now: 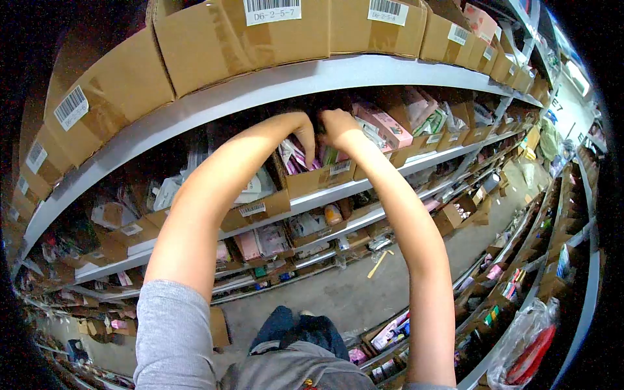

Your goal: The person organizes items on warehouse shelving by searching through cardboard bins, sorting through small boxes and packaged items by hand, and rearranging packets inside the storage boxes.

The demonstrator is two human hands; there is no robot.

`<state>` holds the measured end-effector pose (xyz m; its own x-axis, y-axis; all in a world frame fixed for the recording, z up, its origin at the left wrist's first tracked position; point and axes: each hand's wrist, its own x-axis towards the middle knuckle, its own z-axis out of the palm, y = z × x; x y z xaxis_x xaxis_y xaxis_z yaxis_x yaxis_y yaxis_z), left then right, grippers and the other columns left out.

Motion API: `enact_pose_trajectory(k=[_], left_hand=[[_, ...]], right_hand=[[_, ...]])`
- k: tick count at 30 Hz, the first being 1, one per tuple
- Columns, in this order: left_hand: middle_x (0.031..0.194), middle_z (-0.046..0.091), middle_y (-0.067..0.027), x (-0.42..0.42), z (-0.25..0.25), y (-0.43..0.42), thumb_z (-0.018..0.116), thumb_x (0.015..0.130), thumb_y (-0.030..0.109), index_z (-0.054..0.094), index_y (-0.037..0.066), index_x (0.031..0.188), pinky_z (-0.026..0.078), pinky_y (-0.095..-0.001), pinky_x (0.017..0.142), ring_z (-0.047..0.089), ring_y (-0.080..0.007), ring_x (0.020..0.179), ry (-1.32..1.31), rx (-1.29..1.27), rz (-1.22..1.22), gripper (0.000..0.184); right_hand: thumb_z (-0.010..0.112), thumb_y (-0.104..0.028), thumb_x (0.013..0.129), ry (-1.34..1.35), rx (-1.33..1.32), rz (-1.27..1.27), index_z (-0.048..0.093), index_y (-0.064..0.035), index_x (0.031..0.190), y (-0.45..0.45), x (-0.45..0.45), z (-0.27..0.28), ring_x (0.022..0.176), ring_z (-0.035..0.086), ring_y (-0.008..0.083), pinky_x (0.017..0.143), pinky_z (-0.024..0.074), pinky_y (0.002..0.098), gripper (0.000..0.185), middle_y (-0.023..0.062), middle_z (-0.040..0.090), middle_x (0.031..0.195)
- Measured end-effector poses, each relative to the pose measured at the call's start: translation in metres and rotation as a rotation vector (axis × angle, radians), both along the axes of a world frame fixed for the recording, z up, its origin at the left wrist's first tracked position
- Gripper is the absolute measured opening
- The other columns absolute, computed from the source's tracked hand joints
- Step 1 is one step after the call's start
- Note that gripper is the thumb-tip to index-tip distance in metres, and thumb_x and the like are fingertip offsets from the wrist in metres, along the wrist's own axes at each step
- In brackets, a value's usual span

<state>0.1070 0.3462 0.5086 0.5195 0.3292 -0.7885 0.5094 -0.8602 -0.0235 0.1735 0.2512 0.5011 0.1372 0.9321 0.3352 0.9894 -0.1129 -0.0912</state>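
Observation:
Both my arms reach into a shelf bay, above a cardboard box (305, 184) with a barcode label on its front. My left hand (304, 133) bends down at the wrist into this box, beside purple-and-white packets (294, 158); its fingertips are too hidden to judge. My right hand (339, 129) is just to the right, with its fingers curled in the shadow at the back. Whatever the right fingers hold is dark and cannot be made out. A pink box (390, 127) lies in the compartment right of my right hand.
Labelled cardboard boxes (244, 39) line the shelf above, behind a pale metal shelf edge (273, 91) close over my hands. More shelves with filled boxes run below and along the right. A red item in clear plastic (530, 354) hangs at lower right. A yellow stick-like object (377, 263) lies on the floor.

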Motion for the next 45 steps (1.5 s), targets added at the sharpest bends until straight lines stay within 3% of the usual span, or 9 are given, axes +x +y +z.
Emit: enact_pose_trajectory(k=[10,14,16,20,22,24,28,38,45], left_hand=[[0.106,0.050,-0.0086,0.016,0.019,-0.027,0.072,0.046,0.034,0.055,0.008,0.095,0.040,-0.0309,0.074,0.050,-0.0192,0.087,0.263,0.343,-0.102,0.058],[0.119,0.039,-0.0085,0.029,0.007,-0.014,0.073,0.047,0.039,0.046,0.005,0.108,0.036,-0.0295,0.081,0.046,-0.0186,0.095,0.443,0.270,-0.191,0.075],[0.121,0.037,-0.0116,0.017,0.001,-0.009,0.071,0.045,0.051,0.040,0.000,0.113,0.030,-0.0286,0.088,0.041,-0.0198,0.102,0.232,0.181,-0.165,0.091],[0.106,0.049,-0.0164,-0.007,0.015,0.020,0.058,0.048,0.066,0.048,-0.003,0.103,0.036,-0.0319,0.081,0.047,-0.0252,0.094,-0.291,0.150,-0.178,0.089],[0.102,0.052,-0.0140,-0.016,0.024,0.013,0.056,0.056,0.059,0.053,0.001,0.098,0.039,-0.0315,0.078,0.050,-0.0274,0.092,-0.452,0.281,-0.234,0.072],[0.102,0.053,-0.0118,-0.046,0.070,-0.038,0.058,0.061,0.048,0.055,0.004,0.096,0.040,-0.0324,0.077,0.050,-0.0276,0.093,-0.647,0.749,-0.120,0.056],[0.102,0.053,-0.0120,-0.086,0.073,-0.036,0.058,0.061,0.047,0.055,0.004,0.096,0.040,-0.0327,0.077,0.050,-0.0277,0.093,-1.053,1.033,-0.060,0.055],[0.102,0.052,-0.0124,-0.153,0.055,-0.025,0.057,0.061,0.044,0.055,0.005,0.096,0.040,-0.0333,0.078,0.050,-0.0280,0.093,-1.165,1.067,0.034,0.053],[0.102,0.052,-0.0127,-0.153,0.055,0.025,0.057,0.062,0.042,0.055,0.005,0.096,0.040,-0.0337,0.078,0.050,-0.0282,0.093,-1.073,1.072,0.239,0.051]], right_hand=[[0.057,-0.009,0.059,-0.020,-0.047,0.019,0.060,-0.0022,0.075,0.004,0.001,0.003,0.077,0.056,0.0309,0.067,0.0457,0.0367,0.017,0.0189,0.057,0.077],[0.056,-0.010,0.060,0.014,-0.074,-0.030,0.060,-0.0014,0.073,0.001,0.000,0.000,0.077,0.055,0.0307,0.068,0.0455,0.0357,0.016,0.0187,0.057,0.077],[0.056,-0.016,0.063,-0.080,0.119,0.074,0.059,-0.0022,0.070,0.000,0.001,-0.018,0.083,0.053,0.0308,0.070,0.0440,0.0370,0.016,0.0187,0.056,0.082],[0.047,-0.029,0.071,0.269,0.117,0.010,0.058,0.0010,0.070,-0.001,0.009,-0.014,0.073,0.053,0.0338,0.068,0.0422,0.0408,0.032,0.0200,0.056,0.075],[0.045,-0.029,0.073,0.379,0.343,0.082,0.058,0.0001,0.070,-0.004,0.017,-0.013,0.071,0.052,0.0361,0.066,0.0407,0.0424,0.032,0.0214,0.055,0.073],[0.047,-0.028,0.073,0.306,0.498,0.054,0.057,0.0009,0.070,-0.014,0.021,-0.007,0.070,0.052,0.0368,0.065,0.0405,0.0419,0.031,0.0218,0.054,0.072],[0.049,-0.023,0.073,0.575,0.539,0.085,0.056,0.0021,0.075,-0.041,0.015,0.006,0.068,0.054,0.0313,0.062,0.0413,0.0340,0.027,0.0197,0.055,0.071],[0.046,-0.013,0.080,0.754,0.641,0.100,0.054,0.0049,0.078,-0.113,-0.008,-0.053,0.062,0.044,0.0075,0.058,0.0353,0.0199,0.019,0.0033,0.052,0.068],[0.048,-0.009,0.078,0.887,0.691,0.156,0.056,0.0031,0.076,-0.103,-0.032,-0.061,0.058,0.046,0.0116,0.055,0.0365,0.0232,0.015,0.0068,0.051,0.063]])
